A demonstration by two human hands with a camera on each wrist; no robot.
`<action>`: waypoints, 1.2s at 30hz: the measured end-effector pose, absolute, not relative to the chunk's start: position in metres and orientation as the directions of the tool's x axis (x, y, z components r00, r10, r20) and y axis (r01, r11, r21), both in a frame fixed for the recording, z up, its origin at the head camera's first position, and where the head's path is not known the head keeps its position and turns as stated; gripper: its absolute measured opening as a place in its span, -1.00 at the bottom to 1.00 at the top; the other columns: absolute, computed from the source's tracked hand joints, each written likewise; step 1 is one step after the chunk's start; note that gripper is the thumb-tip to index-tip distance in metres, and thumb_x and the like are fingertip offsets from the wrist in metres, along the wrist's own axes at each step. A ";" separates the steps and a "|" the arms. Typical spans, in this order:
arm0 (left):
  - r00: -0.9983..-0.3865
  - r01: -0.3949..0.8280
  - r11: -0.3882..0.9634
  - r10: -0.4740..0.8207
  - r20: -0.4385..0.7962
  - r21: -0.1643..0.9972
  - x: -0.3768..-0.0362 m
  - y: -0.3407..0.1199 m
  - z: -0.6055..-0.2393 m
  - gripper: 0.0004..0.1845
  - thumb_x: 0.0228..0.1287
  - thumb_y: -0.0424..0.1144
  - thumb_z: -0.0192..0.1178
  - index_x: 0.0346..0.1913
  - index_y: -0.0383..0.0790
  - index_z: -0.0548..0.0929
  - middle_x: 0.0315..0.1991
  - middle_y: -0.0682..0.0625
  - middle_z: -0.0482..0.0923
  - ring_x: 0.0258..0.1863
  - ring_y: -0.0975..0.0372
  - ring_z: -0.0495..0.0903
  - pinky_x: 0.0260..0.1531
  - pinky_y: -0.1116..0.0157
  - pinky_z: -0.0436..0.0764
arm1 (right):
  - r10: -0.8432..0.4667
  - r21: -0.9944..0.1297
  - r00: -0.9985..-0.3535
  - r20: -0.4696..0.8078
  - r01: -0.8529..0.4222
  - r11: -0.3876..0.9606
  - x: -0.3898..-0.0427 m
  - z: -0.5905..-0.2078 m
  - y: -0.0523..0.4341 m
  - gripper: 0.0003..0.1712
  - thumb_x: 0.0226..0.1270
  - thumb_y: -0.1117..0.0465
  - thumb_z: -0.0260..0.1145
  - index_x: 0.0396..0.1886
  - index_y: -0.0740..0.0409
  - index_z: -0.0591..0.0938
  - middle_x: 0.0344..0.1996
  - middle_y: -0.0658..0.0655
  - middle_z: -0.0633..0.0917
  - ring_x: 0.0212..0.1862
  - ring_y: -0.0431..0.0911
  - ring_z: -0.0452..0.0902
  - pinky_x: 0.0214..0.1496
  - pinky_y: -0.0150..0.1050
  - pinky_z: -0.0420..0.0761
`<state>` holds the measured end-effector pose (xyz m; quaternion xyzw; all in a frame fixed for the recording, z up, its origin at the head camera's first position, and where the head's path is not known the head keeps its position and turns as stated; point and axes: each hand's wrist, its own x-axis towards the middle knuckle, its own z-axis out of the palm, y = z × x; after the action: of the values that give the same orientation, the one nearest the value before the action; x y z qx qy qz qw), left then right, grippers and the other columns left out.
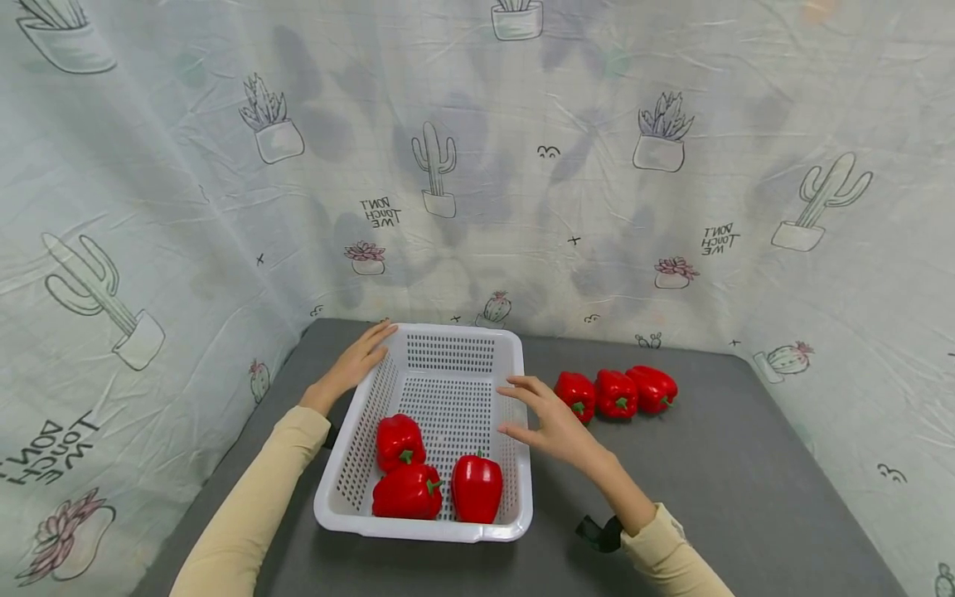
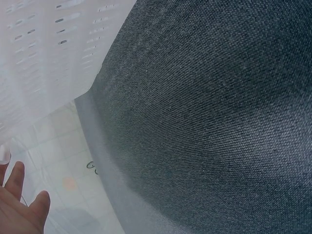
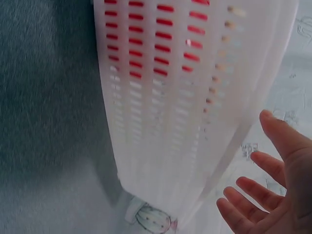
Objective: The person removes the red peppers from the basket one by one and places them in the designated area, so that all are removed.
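While three red peppers [image 1: 429, 477] are lying in the white basket [image 1: 448, 531], we are flanking it with left hand [image 1: 356, 362] and right hand [image 1: 548, 419], fingers released, grasping nothing

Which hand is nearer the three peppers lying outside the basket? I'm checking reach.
Right. The right hand hovers open just beside the row of peppers; the left hand rests on the basket, at its far left corner.

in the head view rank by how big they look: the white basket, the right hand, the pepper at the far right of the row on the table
1. white basket
2. right hand
3. far-right pepper, though it lies farther from the camera, so its rank under the hand is unsure
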<state>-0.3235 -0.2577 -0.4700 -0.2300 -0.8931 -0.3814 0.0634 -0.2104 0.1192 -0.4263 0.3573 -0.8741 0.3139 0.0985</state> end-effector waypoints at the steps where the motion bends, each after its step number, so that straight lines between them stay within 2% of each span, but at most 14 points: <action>1: -0.886 0.460 0.605 0.363 0.288 0.650 -0.324 -0.258 -0.470 -0.49 0.44 -0.26 -0.13 0.40 -0.28 0.17 0.43 -0.27 -0.04 0.39 -0.16 -0.03 0.26 -0.22 0.00 | -0.573 -0.482 -0.724 0.383 -0.686 0.545 -0.209 -0.426 0.117 -0.35 0.07 0.05 0.43 0.20 0.06 0.50 0.21 0.16 0.42 0.20 0.00 0.36 -0.01 -0.12 0.59; 5: -0.879 0.473 0.591 0.369 0.302 0.654 -0.326 -0.259 -0.473 -0.49 0.44 -0.24 -0.14 0.40 -0.28 0.17 0.43 -0.28 -0.04 0.39 -0.18 -0.04 0.25 -0.23 -0.02 | -0.610 -0.489 -0.720 0.332 -0.684 0.541 -0.205 -0.428 0.111 -0.34 0.08 -0.02 0.40 0.22 0.00 0.49 0.24 0.12 0.40 0.21 -0.03 0.34 0.02 -0.11 0.57; 12: -0.818 0.571 0.496 0.407 0.406 0.654 -0.329 -0.263 -0.481 -0.44 0.42 -0.02 -0.17 0.41 -0.12 0.19 0.44 -0.22 -0.03 0.40 -0.15 -0.05 0.22 -0.28 -0.08 | -0.671 -0.493 -0.696 0.253 -0.690 0.530 -0.199 -0.431 0.100 -0.31 0.11 -0.06 0.38 0.25 -0.02 0.45 0.23 0.03 0.41 0.23 -0.11 0.32 0.11 -0.10 0.51; 14: -0.820 0.568 0.498 0.408 0.400 0.655 -0.330 -0.263 -0.480 -0.44 0.43 -0.03 -0.16 0.41 -0.16 0.19 0.43 -0.24 -0.03 0.39 -0.16 -0.05 0.22 -0.28 -0.08 | -0.691 -0.486 -0.685 0.231 -0.697 0.528 -0.197 -0.432 0.097 -0.31 0.10 -0.07 0.38 0.25 -0.01 0.45 0.22 0.01 0.42 0.23 -0.13 0.31 0.14 -0.12 0.49; 16: -0.843 0.534 0.519 0.394 0.367 0.667 -0.327 -0.261 -0.476 -0.45 0.43 -0.12 -0.14 0.40 -0.26 0.19 0.41 -0.31 -0.03 0.37 -0.23 -0.04 0.19 -0.31 -0.05 | -0.716 -0.477 -0.666 0.209 -0.709 0.520 -0.196 -0.433 0.093 -0.31 0.11 -0.08 0.36 0.25 0.00 0.45 0.21 0.00 0.43 0.23 -0.14 0.32 0.16 -0.14 0.47; 20: -0.874 0.482 0.572 0.374 0.311 0.664 -0.327 -0.259 -0.473 -0.48 0.44 -0.25 -0.13 0.40 -0.30 0.17 0.42 -0.30 -0.04 0.38 -0.20 -0.03 0.24 -0.26 -0.01 | -0.747 -0.454 -0.640 0.179 -0.728 0.515 -0.193 -0.436 0.085 -0.31 0.14 -0.19 0.29 0.25 -0.06 0.46 0.18 -0.03 0.46 0.21 -0.17 0.34 0.17 -0.18 0.47; 26: -0.884 0.462 0.596 0.367 0.289 0.656 -0.326 -0.258 -0.471 -0.48 0.44 -0.27 -0.12 0.40 -0.27 0.17 0.43 -0.27 -0.03 0.39 -0.17 -0.03 0.25 -0.23 0.00 | -0.764 -0.402 -0.613 0.202 -0.763 0.507 -0.192 -0.442 0.079 -0.31 0.15 -0.32 0.17 0.21 -0.10 0.49 0.14 -0.07 0.51 0.16 -0.21 0.40 0.13 -0.21 0.50; 36: -0.875 0.481 0.586 0.374 0.309 0.652 -0.327 -0.260 -0.471 -0.49 0.43 -0.28 -0.12 0.39 -0.29 0.18 0.42 -0.28 -0.03 0.38 -0.18 -0.03 0.25 -0.24 0.00 | -0.777 -0.283 -0.596 0.202 -0.795 0.536 -0.191 -0.448 0.076 -0.31 0.13 -0.38 0.14 0.17 -0.15 0.53 0.08 -0.12 0.55 0.09 -0.24 0.45 0.04 -0.25 0.54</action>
<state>-0.3273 -0.2597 -0.4712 -0.2406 -0.8879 -0.3861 0.0692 -0.1908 0.0760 -0.4479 0.4487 -0.8761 0.1745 0.0259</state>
